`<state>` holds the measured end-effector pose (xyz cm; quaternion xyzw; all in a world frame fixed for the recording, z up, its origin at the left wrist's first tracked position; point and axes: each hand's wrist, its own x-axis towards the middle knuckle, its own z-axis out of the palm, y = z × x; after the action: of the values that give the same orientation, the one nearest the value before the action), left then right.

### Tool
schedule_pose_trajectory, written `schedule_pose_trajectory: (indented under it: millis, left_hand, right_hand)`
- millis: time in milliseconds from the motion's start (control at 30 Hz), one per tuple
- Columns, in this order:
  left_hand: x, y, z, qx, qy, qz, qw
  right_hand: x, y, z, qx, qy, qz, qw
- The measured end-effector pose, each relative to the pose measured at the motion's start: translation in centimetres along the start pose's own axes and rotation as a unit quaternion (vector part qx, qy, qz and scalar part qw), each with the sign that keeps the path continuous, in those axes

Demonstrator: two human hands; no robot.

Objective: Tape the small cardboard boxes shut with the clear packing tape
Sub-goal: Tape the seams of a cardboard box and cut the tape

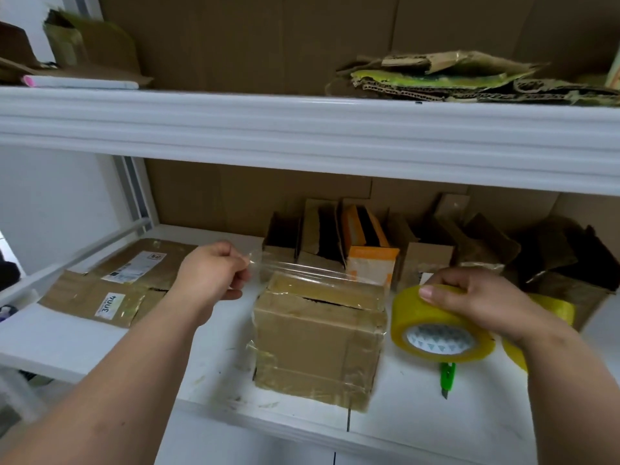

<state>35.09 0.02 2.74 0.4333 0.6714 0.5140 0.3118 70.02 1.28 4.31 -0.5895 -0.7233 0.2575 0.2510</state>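
Note:
A small cardboard box [318,344] stands on the white shelf [419,427], its top flaps closed with a dark gap between them and old tape on its sides. My right hand [476,300] grips a yellowish roll of clear packing tape [436,327] just right of the box. My left hand [214,273] pinches the free end of the tape strip [302,268], which is stretched across above the box's far top edge.
A green utility knife [447,377] lies under the roll. A second tape roll [550,317] sits behind my right wrist. Several open small boxes [365,243] stand at the back. Flattened labelled cardboard [110,290] lies left. An upper shelf [302,135] overhangs.

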Motion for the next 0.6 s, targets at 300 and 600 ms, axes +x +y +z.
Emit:
schedule_pose_trajectory:
  millis: [300,600]
  left_hand:
    - [0.2,-1.5,0.6,0.022,-0.007,-0.065,0.998]
    - [0.2,-3.3,1.5,0.019,-0.05,-0.131,0.99]
  right_hand:
    - [2.2,1.5,1.7,-0.069,-0.044,0.051,0.995]
    - [3.0,1.7,3.4,-0.137,-0.049,0.079,0.986]
